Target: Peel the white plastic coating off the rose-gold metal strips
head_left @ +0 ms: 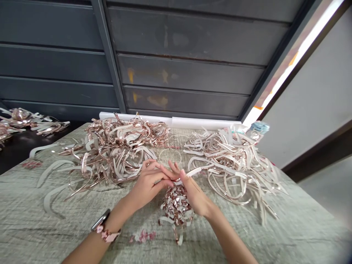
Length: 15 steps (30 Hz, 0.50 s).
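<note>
Ribbon strip point(194, 172): narrow, pale face showing, curved, raised, free end pointing right. Crinkled foil clump point(178, 206): shiny rose-gold with white bits, tangled, directly below strip, pale tails trailing nearward. Join between them unclear.

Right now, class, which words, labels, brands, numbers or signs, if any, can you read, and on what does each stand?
No text can be read.
Watch: steeply angled, illegible.
Table: faint reddish marks toward the back, too blurred to identify as writing.
Blue item: too blurred to read.
Strip: no lettering visible.
</note>
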Each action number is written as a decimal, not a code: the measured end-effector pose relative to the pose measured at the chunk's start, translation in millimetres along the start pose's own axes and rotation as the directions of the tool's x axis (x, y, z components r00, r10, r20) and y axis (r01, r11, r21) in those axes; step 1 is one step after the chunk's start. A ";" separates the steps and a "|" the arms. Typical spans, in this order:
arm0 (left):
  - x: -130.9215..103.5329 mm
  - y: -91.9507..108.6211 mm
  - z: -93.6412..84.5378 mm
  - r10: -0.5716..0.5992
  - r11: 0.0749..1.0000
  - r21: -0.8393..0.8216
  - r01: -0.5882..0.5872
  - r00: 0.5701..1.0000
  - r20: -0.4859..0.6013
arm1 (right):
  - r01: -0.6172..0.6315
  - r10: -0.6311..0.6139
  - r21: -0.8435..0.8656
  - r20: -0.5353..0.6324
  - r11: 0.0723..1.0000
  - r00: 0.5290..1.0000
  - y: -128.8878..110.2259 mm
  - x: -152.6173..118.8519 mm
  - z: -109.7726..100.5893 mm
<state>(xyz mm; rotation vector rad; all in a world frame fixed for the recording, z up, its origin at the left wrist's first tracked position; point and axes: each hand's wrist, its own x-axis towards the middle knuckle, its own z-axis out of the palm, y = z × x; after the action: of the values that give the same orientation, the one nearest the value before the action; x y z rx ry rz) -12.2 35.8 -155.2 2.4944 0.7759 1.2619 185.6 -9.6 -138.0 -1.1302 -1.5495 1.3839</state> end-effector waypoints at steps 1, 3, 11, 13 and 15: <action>-0.1 -1.1 0.0 0.005 1.000 0.012 -0.005 1.000 0.000 | -0.007 0.007 -0.004 -0.003 1.000 1.000 1.9 0.6 -0.6; -0.4 -3.0 0.0 0.008 0.999 0.036 -0.008 1.000 0.002 | -0.017 0.017 -0.019 -0.003 1.000 1.000 3.9 1.4 -1.8; -0.7 -8.9 -0.4 0.005 0.994 0.109 -0.003 1.000 -0.019 | -0.032 0.030 0.144 0.016 0.989 0.999 5.3 3.8 -1.2; -0.6 -10.6 -0.5 0.020 0.991 0.131 -0.017 1.000 -0.019 | -0.039 0.037 0.215 0.013 0.976 0.999 6.6 5.0 -1.2; -0.2 -12.2 -0.7 0.028 0.987 0.159 -0.024 0.999 -0.020 | -0.026 0.024 0.260 0.011 0.965 1.000 7.0 6.0 -1.7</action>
<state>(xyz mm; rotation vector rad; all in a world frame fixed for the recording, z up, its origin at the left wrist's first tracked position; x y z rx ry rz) -17.2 45.8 -160.3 2.6273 0.8843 1.2850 186.2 -3.2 -144.8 -0.9868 -1.3155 1.5586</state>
